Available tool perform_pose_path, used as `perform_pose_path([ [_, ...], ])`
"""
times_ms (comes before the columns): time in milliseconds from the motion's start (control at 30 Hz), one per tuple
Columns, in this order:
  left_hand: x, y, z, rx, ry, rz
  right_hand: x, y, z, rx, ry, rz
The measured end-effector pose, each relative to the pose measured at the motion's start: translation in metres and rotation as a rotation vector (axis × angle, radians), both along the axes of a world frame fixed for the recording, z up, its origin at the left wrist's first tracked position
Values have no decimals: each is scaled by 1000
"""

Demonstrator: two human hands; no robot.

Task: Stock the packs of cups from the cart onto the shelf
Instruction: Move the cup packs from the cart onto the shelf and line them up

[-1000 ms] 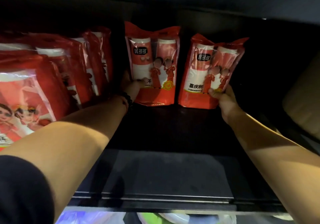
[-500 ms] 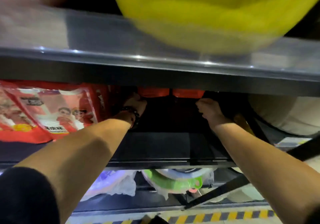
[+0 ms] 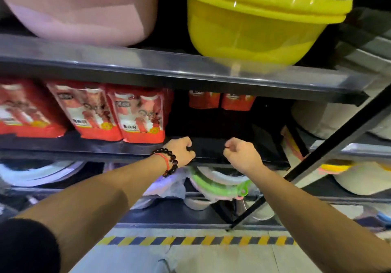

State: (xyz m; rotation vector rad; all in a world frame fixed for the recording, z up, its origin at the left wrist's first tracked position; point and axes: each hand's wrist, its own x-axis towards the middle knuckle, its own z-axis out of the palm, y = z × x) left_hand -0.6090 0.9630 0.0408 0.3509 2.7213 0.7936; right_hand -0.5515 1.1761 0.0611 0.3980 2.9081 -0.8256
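A: State hand condition.
B: Left hand (image 3: 182, 151) and right hand (image 3: 241, 153) hover at the front edge of the shelf (image 3: 211, 145); fingers of both are curled into loose fists, holding nothing.
A: Location of cup packs?
B: Two packs (image 3: 221, 101) stand upright at the shelf's rear, side by side. Front-row packs (image 3: 110, 112) stand to the left. Yellow basins (image 3: 260, 19) sit on the level above.

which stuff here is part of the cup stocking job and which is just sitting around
Part of the job:
- red cup packs at the shelf front
- two cup packs at the back
- shelf
- left hand, right hand, both empty

Just there:
- yellow basins
- pink basin
- green-rimmed item below
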Motion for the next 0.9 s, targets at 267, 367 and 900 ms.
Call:
perform_pose_path([
  [267, 127, -48, -4, -35, -63, 193, 70, -45, -23, 191, -33, 392],
  [367, 177, -74, -7, -25, -72, 274, 86, -76, -21, 192, 22, 536],
  [900, 458, -323, 8, -48, -124, 1096, 230, -409, -13, 122, 53, 1379],
])
